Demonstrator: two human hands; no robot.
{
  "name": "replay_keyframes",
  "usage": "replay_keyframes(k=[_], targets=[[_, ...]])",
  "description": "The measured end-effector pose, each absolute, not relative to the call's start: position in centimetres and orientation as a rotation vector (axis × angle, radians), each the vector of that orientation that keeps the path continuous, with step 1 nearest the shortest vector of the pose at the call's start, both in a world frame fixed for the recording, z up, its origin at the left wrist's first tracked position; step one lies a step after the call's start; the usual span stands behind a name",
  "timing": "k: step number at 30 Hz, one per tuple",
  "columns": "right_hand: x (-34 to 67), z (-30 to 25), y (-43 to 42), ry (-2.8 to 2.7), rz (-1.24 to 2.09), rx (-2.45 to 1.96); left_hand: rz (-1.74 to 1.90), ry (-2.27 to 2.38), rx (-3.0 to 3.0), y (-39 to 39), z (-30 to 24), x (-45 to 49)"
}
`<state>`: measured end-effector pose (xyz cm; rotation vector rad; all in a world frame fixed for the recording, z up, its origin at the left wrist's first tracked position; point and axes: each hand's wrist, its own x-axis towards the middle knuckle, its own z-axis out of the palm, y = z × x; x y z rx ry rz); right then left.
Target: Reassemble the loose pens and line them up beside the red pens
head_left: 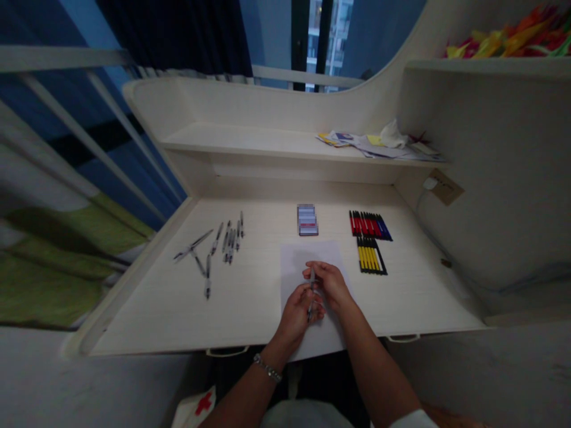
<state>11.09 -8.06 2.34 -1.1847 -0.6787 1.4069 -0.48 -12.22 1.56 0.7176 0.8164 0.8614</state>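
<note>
White laminate desk, seen from above: a person's left hand and right hand meet over a sheet of white paper, both curled around a slim see-through pen held slightly tilted between them. The left hand grips the pen's lower barrel, and the right hand's fingertips pinch it higher up. A metal bracelet circles the left wrist, and a white sleeve shows at the right arm.

Left of the paper, a group of similar loose pens lies in an uneven spread across the desk, with two more crossing at one end. Just beyond the paper sits a small blurred stack of flat packets. To the right, red and blue pens lie side by side in a tidy row, above a matching row of yellow pens.

On the shelf behind the desk, loose papers lie beside a crumpled white tissue. A brown paper tag hangs on the right wall near a white plug.
</note>
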Motion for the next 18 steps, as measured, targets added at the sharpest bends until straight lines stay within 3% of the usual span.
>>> replay_keyframes(k=[14, 18], targets=[[11.08, 2.21, -7.96, -0.762, 1.245, -1.301, 0.947, 0.786, 0.698, -12.08, 1.22, -0.33], [11.37, 2.26, -8.0, -0.768, 1.396, -1.21, 0.945, 0.785, 0.702, -12.05, 1.36, -0.43]])
